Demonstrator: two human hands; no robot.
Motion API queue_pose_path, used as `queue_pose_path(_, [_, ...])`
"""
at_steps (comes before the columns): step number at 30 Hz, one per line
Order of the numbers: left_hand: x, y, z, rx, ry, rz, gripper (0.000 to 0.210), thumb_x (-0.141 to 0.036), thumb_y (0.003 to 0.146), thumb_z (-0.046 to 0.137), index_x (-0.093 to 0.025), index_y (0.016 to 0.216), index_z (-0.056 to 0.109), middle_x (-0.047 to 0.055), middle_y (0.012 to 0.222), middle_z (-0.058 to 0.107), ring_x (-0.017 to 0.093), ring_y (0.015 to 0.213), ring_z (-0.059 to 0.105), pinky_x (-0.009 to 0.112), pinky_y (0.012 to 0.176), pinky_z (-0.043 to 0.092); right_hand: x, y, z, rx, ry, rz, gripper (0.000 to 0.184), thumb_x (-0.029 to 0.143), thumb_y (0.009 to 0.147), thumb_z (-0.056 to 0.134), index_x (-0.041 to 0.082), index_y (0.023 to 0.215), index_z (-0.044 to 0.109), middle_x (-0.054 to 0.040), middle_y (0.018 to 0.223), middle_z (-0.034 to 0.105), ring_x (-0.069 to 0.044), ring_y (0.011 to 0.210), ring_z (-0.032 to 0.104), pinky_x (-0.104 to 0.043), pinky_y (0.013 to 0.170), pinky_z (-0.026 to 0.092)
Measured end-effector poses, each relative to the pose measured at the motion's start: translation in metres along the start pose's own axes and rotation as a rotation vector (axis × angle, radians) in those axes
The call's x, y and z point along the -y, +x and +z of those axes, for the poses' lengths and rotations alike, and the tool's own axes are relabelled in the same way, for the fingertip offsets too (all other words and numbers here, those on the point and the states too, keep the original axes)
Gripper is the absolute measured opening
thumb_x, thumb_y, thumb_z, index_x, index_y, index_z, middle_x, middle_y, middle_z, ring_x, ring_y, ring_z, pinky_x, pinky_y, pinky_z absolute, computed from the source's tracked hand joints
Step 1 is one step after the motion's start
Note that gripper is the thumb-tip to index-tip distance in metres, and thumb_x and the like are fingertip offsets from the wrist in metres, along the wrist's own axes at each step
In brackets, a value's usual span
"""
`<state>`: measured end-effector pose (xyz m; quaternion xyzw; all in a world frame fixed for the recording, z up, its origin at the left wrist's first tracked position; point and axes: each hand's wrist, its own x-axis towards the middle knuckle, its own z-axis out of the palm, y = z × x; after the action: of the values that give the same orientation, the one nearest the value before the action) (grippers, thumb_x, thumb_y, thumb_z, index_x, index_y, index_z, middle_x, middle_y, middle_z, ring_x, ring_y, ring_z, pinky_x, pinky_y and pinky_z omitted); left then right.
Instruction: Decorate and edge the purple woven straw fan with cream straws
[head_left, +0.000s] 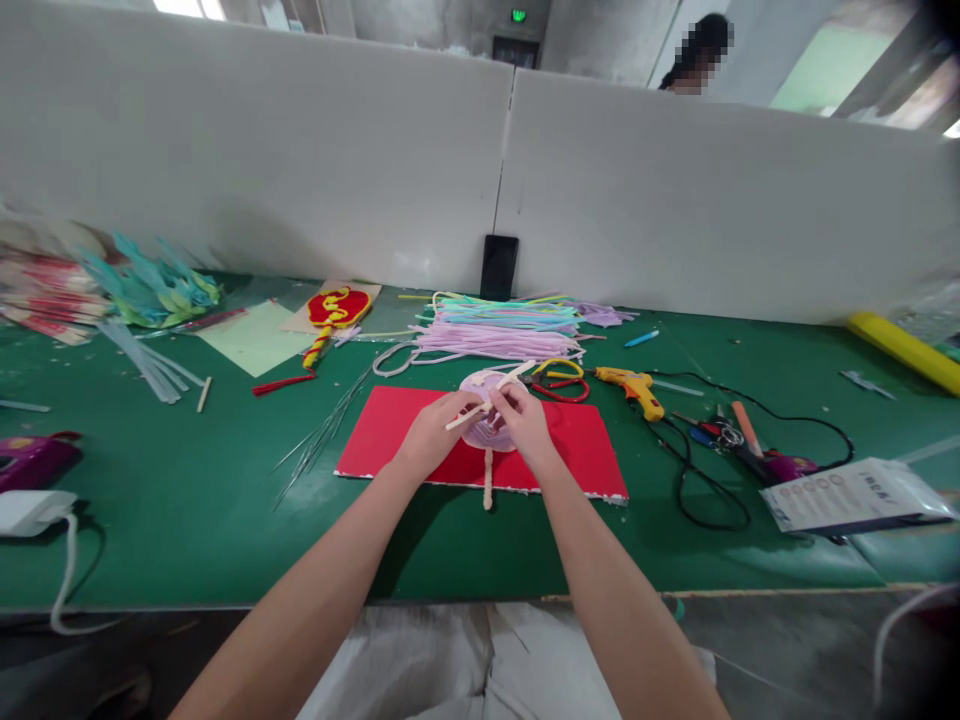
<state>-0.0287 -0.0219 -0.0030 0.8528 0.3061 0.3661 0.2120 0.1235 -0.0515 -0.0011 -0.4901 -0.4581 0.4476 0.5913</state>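
Both hands meet over a red board (390, 430), above a round lilac fan (478, 383) made of fuzzy pipe cleaners. The fan's pale, wrapped handle (488, 480) points toward me past the board's near edge. My left hand (441, 432) is closed in a pinch on a short cream pipe cleaner (465, 416). My right hand (523, 420) also pinches this pipe cleaner, and its other end sticks out beyond those fingers to the upper right. The fingers hide the middle of the fan and the exact bend of the strip.
Behind the board lie lilac and mint pipe cleaners (487, 340) and scissors (562, 388). To the right are a yellow glue gun (634, 388), its cord, keys (724, 432) and a white packet (855, 495). Leftward lie thin wires (322, 440) and a red-yellow fan (337, 307). A phone (499, 266) leans on the partition.
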Motion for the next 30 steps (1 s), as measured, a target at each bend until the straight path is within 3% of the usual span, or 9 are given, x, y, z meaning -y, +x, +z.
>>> queue_pose_path(10, [-0.0036, 0.0039, 0.0012, -0.115, -0.060, -0.102, 0.014, -0.022, 0.086, 0.048, -0.016, 0.083, 0.061, 0.003, 0.084, 0.068, 0.013, 0.076, 0.062, 0.022, 0.071, 0.048, -0.0001, -0.0003, -0.0012, 0.024, 0.051, 0.012, 0.031, 0.050, 0.063, 0.069, 0.020, 0.066, 0.060, 0.0000, 0.059, 0.058, -0.015, 0.054, 0.055, -0.025, 0.041, 0.045])
queue_pose_path(17, [-0.0021, 0.0041, -0.0002, -0.147, -0.060, -0.103, 0.012, -0.025, 0.084, 0.053, -0.017, 0.082, 0.063, 0.002, 0.082, 0.068, 0.013, 0.076, 0.062, 0.022, 0.071, 0.047, -0.0037, 0.0012, -0.0028, 0.046, 0.055, 0.050, 0.032, 0.050, 0.061, 0.070, 0.020, 0.061, 0.060, 0.0009, 0.053, 0.056, -0.013, 0.045, 0.051, -0.028, 0.042, 0.046])
queue_pose_path(23, [-0.0035, 0.0010, 0.0004, -0.228, -0.028, -0.111, 0.018, -0.029, 0.085, 0.050, -0.018, 0.077, 0.061, 0.002, 0.077, 0.065, 0.013, 0.072, 0.060, 0.023, 0.069, 0.047, 0.0004, -0.0022, 0.0036, 0.061, 0.076, 0.038, 0.029, 0.050, 0.064, 0.068, 0.022, 0.070, 0.062, -0.0006, 0.062, 0.061, -0.017, 0.060, 0.060, -0.029, 0.048, 0.050])
queue_pose_path(30, [0.0016, -0.0003, 0.0032, -0.160, -0.009, -0.054, 0.017, -0.031, 0.087, 0.048, -0.019, 0.083, 0.060, 0.002, 0.081, 0.063, 0.013, 0.077, 0.059, 0.023, 0.072, 0.046, 0.0033, -0.0048, 0.0030, 0.047, 0.047, 0.001, 0.030, 0.051, 0.063, 0.068, 0.022, 0.066, 0.060, 0.0011, 0.058, 0.058, -0.015, 0.053, 0.055, -0.030, 0.049, 0.049])
